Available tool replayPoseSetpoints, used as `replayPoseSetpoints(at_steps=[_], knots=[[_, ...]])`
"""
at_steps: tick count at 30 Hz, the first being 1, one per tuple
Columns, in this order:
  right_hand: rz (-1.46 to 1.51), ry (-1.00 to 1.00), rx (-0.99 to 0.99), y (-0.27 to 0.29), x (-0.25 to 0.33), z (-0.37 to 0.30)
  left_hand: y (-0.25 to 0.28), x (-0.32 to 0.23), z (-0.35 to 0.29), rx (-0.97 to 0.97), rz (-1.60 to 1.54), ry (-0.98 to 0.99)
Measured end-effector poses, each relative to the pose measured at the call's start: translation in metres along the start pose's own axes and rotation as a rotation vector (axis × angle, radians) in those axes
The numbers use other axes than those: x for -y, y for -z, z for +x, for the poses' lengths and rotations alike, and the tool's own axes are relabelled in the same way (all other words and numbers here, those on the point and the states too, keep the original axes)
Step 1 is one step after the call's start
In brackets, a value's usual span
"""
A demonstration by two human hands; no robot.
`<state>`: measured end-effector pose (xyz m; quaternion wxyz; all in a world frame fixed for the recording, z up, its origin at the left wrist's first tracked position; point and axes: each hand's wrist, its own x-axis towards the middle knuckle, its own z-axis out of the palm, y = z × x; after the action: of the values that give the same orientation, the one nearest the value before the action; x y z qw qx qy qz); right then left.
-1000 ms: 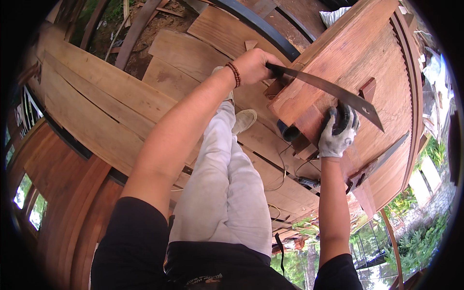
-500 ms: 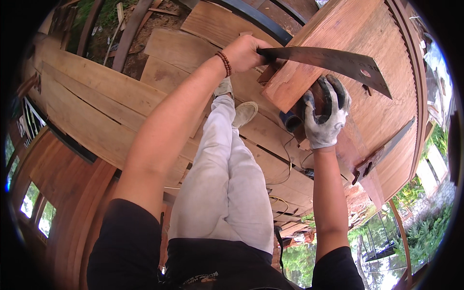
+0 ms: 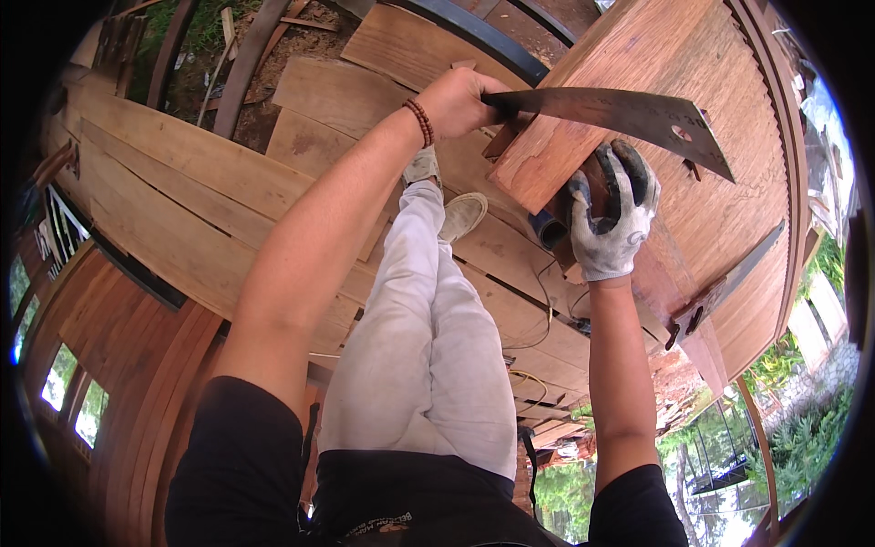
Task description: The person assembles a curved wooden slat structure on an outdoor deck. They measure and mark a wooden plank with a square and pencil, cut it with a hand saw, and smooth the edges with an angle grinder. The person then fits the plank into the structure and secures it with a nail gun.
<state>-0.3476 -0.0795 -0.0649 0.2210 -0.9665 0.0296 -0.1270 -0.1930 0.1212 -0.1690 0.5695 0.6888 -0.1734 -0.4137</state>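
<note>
My bare left hand (image 3: 458, 107) is closed around the dark handle end of a try square at the far side of a thick reddish wooden beam (image 3: 561, 150). The square's dark metal blade (image 3: 629, 111) lies across the beam's top and sticks out past its right edge. A grey and white glove with dark, stained fingers covers my right hand (image 3: 611, 214). Its fingers and thumb curve against the shaded right side of the beam, near its end and under the blade. What lies beneath the palm is partly hidden.
A handsaw (image 3: 725, 292) lies on the wide wooden worktop (image 3: 729, 118) at right. Below the beam's end is a blue cylindrical thing (image 3: 547, 228), with a cable (image 3: 549, 305) nearby. Planks (image 3: 210, 196) cover the floor around my feet, and dark metal bars (image 3: 474, 35) run beyond.
The beam's end and my gloved right hand have shifted very slightly left. The square's tip sits a touch further left too; both hands keep the same hold.
</note>
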Motion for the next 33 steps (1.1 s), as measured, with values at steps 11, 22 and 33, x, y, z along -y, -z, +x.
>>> replayPoseSetpoints(at_steps=[11, 22, 33], knots=[[0.034, -0.115, -0.039, 0.003, 0.000, -0.001, 0.001, -0.004, -0.003, 0.024, -0.101, -0.066], [0.202, -0.199, -0.029, 0.030, -0.007, 0.022, 0.058, 0.003, -0.061, -0.222, -0.140, 0.242], [-0.266, -0.228, -0.365, 0.024, -0.236, 0.264, 0.104, -0.097, 0.135, -0.421, -0.180, -0.047]])
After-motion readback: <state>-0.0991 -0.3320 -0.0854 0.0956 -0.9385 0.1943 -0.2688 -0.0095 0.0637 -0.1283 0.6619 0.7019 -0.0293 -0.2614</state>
